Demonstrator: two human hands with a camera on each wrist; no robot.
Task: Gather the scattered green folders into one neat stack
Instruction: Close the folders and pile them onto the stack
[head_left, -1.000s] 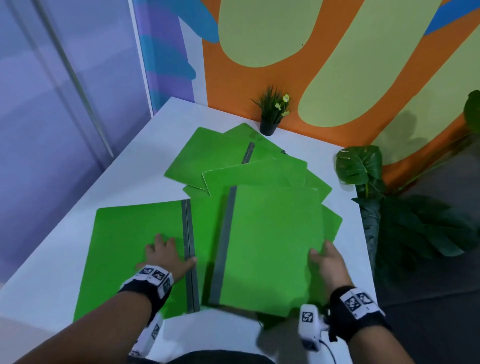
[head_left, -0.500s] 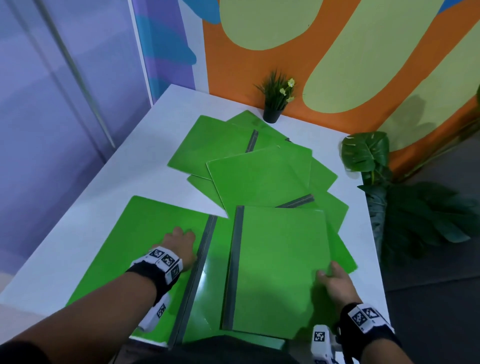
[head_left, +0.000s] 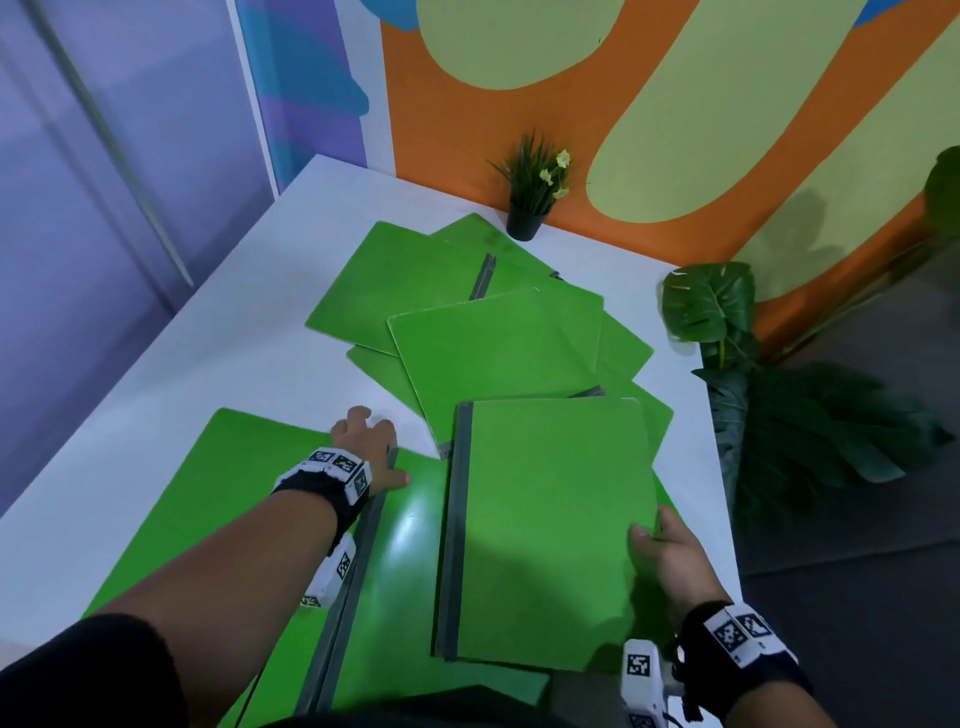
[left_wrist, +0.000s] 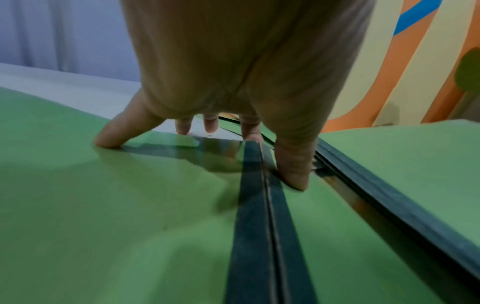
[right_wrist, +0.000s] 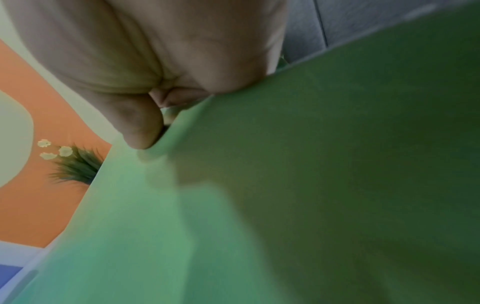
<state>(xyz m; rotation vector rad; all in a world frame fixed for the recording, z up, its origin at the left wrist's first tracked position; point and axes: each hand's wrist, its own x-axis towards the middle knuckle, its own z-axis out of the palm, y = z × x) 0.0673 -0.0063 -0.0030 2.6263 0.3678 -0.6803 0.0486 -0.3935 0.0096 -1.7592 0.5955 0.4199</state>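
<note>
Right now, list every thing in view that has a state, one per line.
Open folder: lies flat and spread open at the near left of the table, under the left hand.
Closed folder: shut, right edge lifted.
Scattered folders: overlapping, fanned, not stacked.
Left hand: fingers spread, presses the open folder by its spine.
Right hand: pinches the closed folder's right edge.
Potted plant: upright.
</note>
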